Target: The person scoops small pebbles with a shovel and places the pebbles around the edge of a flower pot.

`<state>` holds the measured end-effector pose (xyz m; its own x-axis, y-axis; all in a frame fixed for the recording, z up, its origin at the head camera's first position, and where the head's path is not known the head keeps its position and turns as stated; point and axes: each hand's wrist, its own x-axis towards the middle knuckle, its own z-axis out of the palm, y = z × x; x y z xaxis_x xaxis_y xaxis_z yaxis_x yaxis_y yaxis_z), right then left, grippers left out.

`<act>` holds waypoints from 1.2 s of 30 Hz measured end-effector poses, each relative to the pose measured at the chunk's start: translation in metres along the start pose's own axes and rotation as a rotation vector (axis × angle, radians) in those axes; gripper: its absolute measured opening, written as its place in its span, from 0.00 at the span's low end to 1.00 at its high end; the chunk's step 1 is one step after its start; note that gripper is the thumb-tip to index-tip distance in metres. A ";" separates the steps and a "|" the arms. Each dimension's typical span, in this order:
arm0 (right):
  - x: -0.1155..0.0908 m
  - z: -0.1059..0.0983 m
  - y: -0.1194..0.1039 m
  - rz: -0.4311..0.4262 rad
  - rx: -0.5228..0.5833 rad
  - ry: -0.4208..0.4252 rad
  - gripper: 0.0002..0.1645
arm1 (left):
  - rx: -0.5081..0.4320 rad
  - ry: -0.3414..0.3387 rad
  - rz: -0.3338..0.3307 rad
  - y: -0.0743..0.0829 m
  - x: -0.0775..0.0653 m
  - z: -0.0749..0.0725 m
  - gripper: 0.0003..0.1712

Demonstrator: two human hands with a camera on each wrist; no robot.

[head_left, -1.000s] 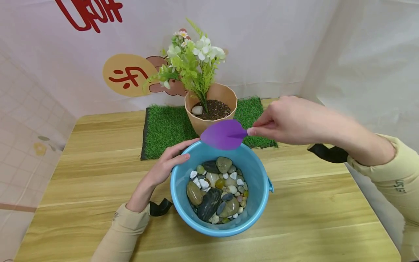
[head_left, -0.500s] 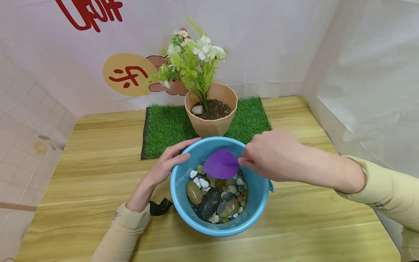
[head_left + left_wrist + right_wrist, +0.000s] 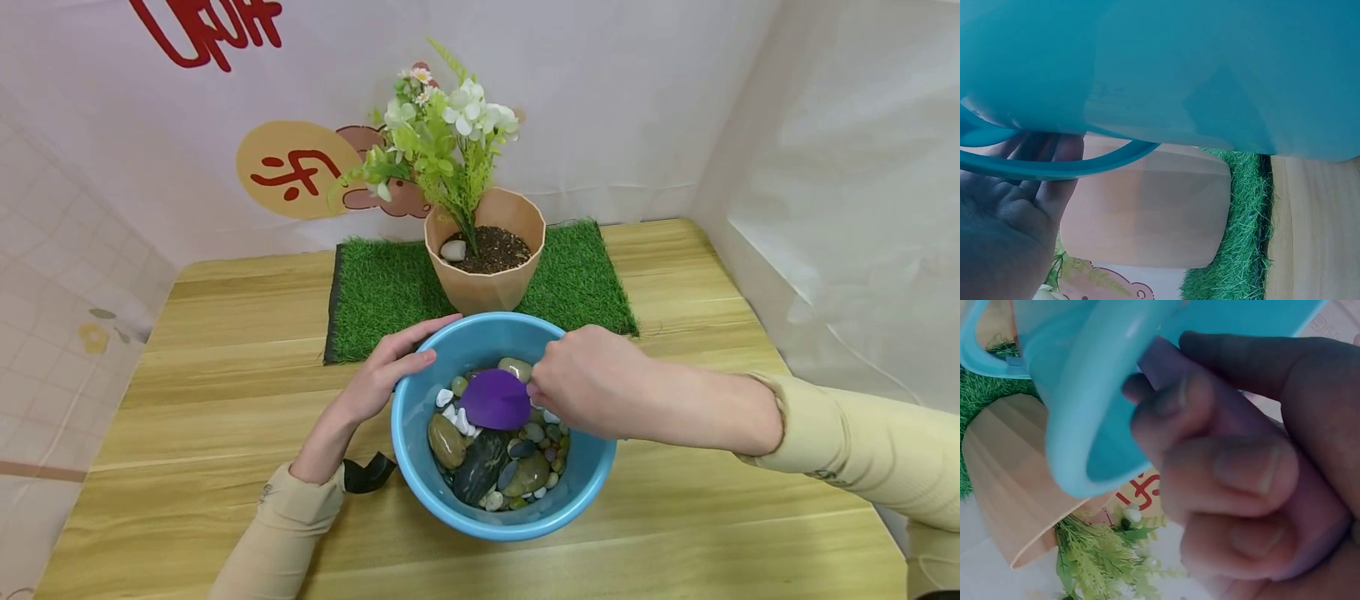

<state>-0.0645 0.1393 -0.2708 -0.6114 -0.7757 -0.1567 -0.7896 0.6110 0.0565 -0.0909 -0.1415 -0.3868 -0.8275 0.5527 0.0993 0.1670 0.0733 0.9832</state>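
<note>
A blue plastic bucket (image 3: 427,504) stands on the wooden table, its bottom covered with glossy stones (image 3: 481,468) and pebbles of several colours. With the thumb over the rim and the fingers along the outside, my left hand (image 3: 375,379) holds the bucket's left side. My right hand (image 3: 592,385) grips the handle of a purple toy shovel (image 3: 495,402), reaching over the right rim. In the right wrist view, fingers (image 3: 1241,465) curl round that purple handle. The shovel's blade is inside the bucket, close over the stones and covering some of them.
Just behind the bucket, a tan flowerpot (image 3: 483,287) with soil, a pale stone and white-flowered greenery (image 3: 442,142) stands on a green turf mat (image 3: 382,292). The bucket's blue handle (image 3: 1104,164) hangs beside the left hand. Wooden table (image 3: 712,517) surrounds these, with pale sheeting behind.
My right hand has brought the shovel from above the far rim down into the bucket, toward the viewer and slightly left. The left hand and bucket have stayed in place.
</note>
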 end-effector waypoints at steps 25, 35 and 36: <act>0.005 0.006 0.019 -0.074 0.205 -0.068 0.23 | -0.008 -0.007 -0.015 0.001 -0.001 0.000 0.33; 0.007 0.011 0.020 -0.112 0.345 -0.111 0.28 | -0.006 0.000 -0.004 0.000 0.000 0.001 0.33; 0.008 0.012 0.018 -0.111 0.361 -0.118 0.29 | -0.004 0.000 -0.004 -0.001 0.000 0.001 0.32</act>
<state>-0.0831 0.1462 -0.2830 -0.4970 -0.8292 -0.2558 -0.7684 0.5575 -0.3142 -0.0905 -0.1408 -0.3875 -0.8283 0.5522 0.0952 0.1611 0.0720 0.9843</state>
